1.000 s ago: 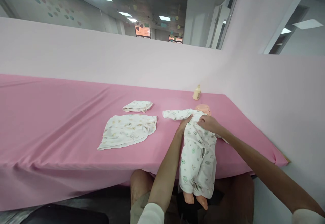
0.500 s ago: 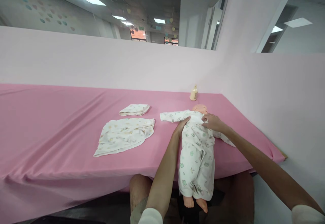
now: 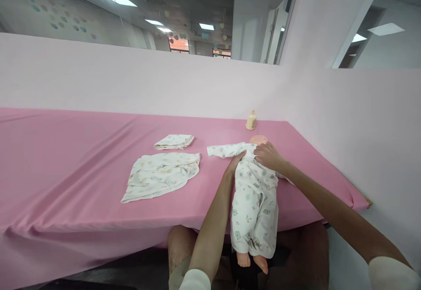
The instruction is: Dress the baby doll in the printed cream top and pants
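A baby doll (image 3: 255, 198) in a white printed outfit lies on its back at the table's near edge, its bare feet hanging over. Its head is partly hidden behind my right hand (image 3: 269, 155). That hand is closed on the chest of the doll's top (image 3: 249, 148), fingers bent into the cloth. Against the doll's side, under its outstretched sleeve, rests my left hand (image 3: 237, 160); the thumb shows along the chest, while the other fingers are hidden by the doll's body.
Left of the doll lie a spread printed baby garment (image 3: 162, 176) and a folded printed cloth (image 3: 174, 141). A pump bottle (image 3: 251, 121) stands by the wall behind the doll's head. Pink cloth (image 3: 82, 158) covers the table, and walls close off its back and right.
My right hand has moved left across the doll's chest, toward its middle. The doll's sleeve on the right is now more covered by my forearm. My left hand stays in place.
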A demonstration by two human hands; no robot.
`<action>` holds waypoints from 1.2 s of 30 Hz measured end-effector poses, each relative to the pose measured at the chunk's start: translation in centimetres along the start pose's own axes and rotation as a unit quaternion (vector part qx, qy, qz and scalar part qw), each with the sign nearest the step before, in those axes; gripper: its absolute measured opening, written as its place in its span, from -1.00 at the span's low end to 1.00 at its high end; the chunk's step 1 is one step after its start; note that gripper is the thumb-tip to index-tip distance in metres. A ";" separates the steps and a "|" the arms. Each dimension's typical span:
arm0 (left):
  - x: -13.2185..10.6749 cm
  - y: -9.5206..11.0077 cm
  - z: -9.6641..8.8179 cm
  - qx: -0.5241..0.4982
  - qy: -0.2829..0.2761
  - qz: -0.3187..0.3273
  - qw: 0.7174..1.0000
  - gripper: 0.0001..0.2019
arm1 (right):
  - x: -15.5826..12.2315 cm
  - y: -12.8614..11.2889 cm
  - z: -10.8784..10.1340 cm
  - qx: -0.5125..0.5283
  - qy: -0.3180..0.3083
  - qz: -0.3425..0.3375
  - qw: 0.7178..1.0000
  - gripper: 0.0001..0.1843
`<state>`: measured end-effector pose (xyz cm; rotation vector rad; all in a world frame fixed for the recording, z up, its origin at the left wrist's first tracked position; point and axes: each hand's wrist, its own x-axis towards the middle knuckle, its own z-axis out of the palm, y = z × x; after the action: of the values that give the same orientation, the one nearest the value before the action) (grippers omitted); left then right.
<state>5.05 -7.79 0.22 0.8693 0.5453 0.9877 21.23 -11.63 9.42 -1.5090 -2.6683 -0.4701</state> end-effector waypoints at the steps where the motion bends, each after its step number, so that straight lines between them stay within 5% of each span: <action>1: 0.0 0.0 0.1 0.004 -0.005 0.007 1.000 -0.51 | 0.6 -0.2 0.1 -0.021 0.009 0.015 1.000 -0.72; 6: 0.0 0.1 0.2 0.021 -0.001 0.036 0.999 -0.47 | 3.0 -0.2 0.2 0.000 -0.001 0.181 0.983 -0.70; 14: 0.2 0.2 0.2 0.040 0.026 0.026 0.999 -0.51 | 3.5 -1.2 -0.5 0.075 -0.019 0.032 0.996 -0.89; 19: -0.6 0.8 0.7 0.028 0.003 0.056 0.998 -0.49 | 5.1 -1.3 -0.2 0.127 -0.033 0.144 0.981 -0.87; 24: -1.2 1.1 0.6 0.040 -0.010 0.017 0.999 -0.45 | 5.5 -1.7 0.2 0.213 -0.031 0.247 0.945 -0.87; 29: -0.5 0.6 0.1 0.046 0.026 0.009 0.999 -0.65 | 2.7 -3.1 -0.2 0.135 0.069 0.197 0.969 -0.82; 36: 0.0 -0.2 -0.7 0.087 0.085 0.009 0.992 -0.77 | 0.4 -4.3 -0.8 0.126 -0.042 0.126 0.983 -0.83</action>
<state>4.66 -7.61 -0.31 0.9506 0.7802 1.0472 17.29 -13.61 9.19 -1.7845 -2.4285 -0.0540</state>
